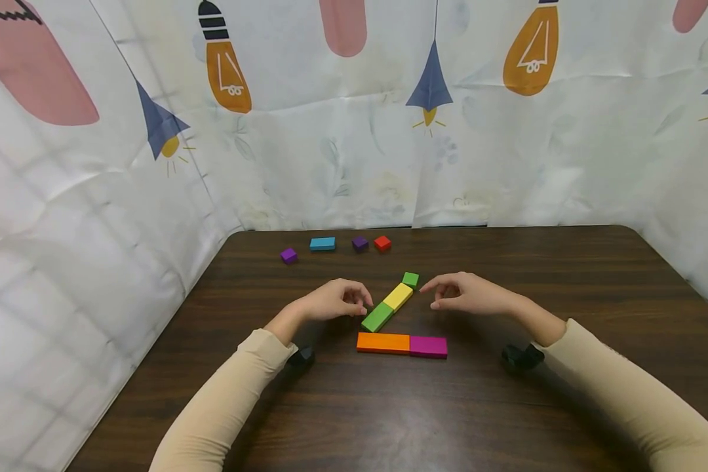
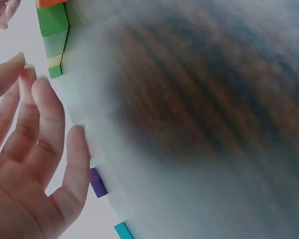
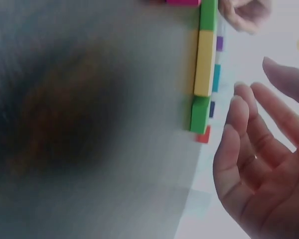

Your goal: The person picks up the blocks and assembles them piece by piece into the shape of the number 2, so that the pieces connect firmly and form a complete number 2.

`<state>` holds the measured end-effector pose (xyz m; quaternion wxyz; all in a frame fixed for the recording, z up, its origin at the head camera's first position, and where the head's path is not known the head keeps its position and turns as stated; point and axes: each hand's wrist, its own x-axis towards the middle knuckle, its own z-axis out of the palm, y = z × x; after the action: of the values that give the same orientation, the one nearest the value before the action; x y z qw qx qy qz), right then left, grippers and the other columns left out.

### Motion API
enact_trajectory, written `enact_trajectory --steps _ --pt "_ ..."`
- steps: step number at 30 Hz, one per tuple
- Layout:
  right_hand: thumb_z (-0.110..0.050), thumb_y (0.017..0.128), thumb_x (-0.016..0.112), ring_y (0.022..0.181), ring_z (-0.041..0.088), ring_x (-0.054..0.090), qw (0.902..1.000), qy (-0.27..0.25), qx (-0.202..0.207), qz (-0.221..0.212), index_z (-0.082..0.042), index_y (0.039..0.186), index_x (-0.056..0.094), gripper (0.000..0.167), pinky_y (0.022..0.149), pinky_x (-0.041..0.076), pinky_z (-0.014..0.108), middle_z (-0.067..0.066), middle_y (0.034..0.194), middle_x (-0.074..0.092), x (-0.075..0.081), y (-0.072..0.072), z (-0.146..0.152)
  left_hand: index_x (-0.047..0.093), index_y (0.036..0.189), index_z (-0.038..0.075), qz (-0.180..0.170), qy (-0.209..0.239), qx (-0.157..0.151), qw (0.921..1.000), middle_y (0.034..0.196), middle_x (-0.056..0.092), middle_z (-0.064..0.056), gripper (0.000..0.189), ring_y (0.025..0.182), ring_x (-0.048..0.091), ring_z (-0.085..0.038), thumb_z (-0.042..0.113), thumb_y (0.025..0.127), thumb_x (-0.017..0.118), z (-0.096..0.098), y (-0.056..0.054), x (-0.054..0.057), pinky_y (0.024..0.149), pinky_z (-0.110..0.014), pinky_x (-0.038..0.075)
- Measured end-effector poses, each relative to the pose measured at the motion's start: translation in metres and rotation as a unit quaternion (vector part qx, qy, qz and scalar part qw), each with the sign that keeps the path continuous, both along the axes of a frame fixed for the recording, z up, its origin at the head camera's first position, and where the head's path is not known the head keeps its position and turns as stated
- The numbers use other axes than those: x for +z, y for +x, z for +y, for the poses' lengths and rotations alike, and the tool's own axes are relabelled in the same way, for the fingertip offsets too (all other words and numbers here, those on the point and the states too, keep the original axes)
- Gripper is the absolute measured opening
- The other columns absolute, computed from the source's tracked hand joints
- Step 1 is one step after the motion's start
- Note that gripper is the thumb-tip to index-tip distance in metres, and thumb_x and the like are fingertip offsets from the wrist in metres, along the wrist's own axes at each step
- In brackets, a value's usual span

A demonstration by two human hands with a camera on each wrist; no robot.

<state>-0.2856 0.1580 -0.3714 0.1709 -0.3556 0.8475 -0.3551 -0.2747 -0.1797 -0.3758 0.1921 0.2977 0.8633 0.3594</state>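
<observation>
My left hand [image 1: 337, 299] hovers just left of a slanted row of blocks, its fingers loosely bent and holding nothing. That row has a long green block [image 1: 377, 317] at the near end, a yellow block [image 1: 398, 297] in the middle and a small green block [image 1: 410, 280] at the far end. To the right of the row is my right hand [image 1: 471, 294], relaxed, with a gap between thumb and fingers. Nearer to me lie an orange block [image 1: 383, 343] and a magenta block [image 1: 428, 347], end to end. In the right wrist view the right palm [image 3: 274, 184] is bare.
Along the back of the dark wooden table [image 1: 554, 406] lie a purple cube [image 1: 289, 255], a blue block [image 1: 322, 244], a dark purple cube [image 1: 360, 244] and a red cube [image 1: 383, 243]. A patterned white curtain [image 1: 354, 151] hangs behind the table and down the left side.
</observation>
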Motion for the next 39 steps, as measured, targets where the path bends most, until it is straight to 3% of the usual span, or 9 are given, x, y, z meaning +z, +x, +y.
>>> enact_trajectory --steps 8,15,18,23,25,32,39 --pt "-0.016 0.095 0.075 0.075 0.016 0.057 0.9981 -0.011 0.051 -0.031 -0.001 0.133 0.064 0.042 0.069 0.048 0.028 -0.002 0.089 0.062 -0.003 0.014 -0.008 0.072 0.108 0.006 0.080 -0.013 0.047 0.9956 0.093 0.068 0.000 0.010 0.083 0.059 -0.017 0.010 0.100 0.068 0.008 -0.007 0.009 0.076 -0.031 0.051" --pt "-0.022 0.094 0.077 0.070 0.015 0.053 0.9956 0.000 0.082 -0.046 -0.004 0.139 0.060 0.051 0.064 0.044 0.027 -0.001 0.095 0.061 -0.010 0.017 -0.014 0.071 0.107 0.004 0.108 -0.012 0.063 0.9921 0.095 0.069 -0.005 0.010 0.083 0.060 -0.017 0.010 0.100 0.067 0.018 -0.018 0.019 0.077 -0.033 0.052" --pt "-0.031 0.094 0.077 0.071 0.016 0.053 0.9935 0.000 0.108 -0.036 -0.009 0.145 0.056 0.060 0.064 0.045 0.028 0.000 0.099 0.060 -0.027 0.006 -0.012 0.071 0.108 0.003 0.113 -0.014 0.075 0.9906 0.094 0.068 -0.003 0.011 0.083 0.059 -0.018 0.010 0.100 0.067 0.021 -0.025 0.020 0.076 -0.034 0.052" --pt "-0.050 0.086 0.081 0.073 0.013 0.056 0.9909 0.021 0.128 -0.037 -0.032 0.151 0.049 0.075 0.066 0.049 0.029 -0.004 0.104 0.059 -0.072 -0.026 -0.005 0.071 0.110 0.002 0.122 -0.012 0.096 0.9879 0.096 0.068 -0.004 0.013 0.086 0.060 -0.020 0.011 0.101 0.066 0.023 -0.038 0.021 0.079 -0.035 0.052" --pt "-0.055 0.082 0.083 0.074 0.014 0.058 0.9905 0.037 0.125 -0.045 -0.040 0.151 0.046 0.079 0.067 0.050 0.030 -0.006 0.105 0.060 -0.083 -0.034 -0.005 0.071 0.111 0.002 0.120 -0.008 0.104 0.9872 0.098 0.068 -0.005 0.015 0.088 0.060 -0.021 0.011 0.101 0.065 0.024 -0.042 0.022 0.081 -0.037 0.052" --pt "-0.060 0.082 0.080 0.074 0.016 0.058 0.9880 0.064 0.135 -0.042 -0.048 0.152 0.039 0.082 0.066 0.050 0.031 -0.004 0.104 0.062 -0.088 -0.045 -0.011 0.070 0.115 0.000 0.108 0.002 0.123 0.9865 0.104 0.068 -0.010 0.018 0.095 0.062 -0.028 0.012 0.103 0.063 0.026 -0.053 0.024 0.084 -0.041 0.052" --pt "-0.060 0.082 0.080 0.080 0.016 0.059 0.9857 0.069 0.149 -0.039 -0.047 0.155 0.035 0.087 0.070 0.051 0.031 -0.006 0.103 0.062 -0.090 -0.050 -0.013 0.071 0.115 0.000 0.106 -0.006 0.148 0.9832 0.105 0.068 -0.009 0.019 0.096 0.061 -0.027 0.011 0.103 0.062 0.029 -0.063 0.020 0.086 -0.041 0.052"
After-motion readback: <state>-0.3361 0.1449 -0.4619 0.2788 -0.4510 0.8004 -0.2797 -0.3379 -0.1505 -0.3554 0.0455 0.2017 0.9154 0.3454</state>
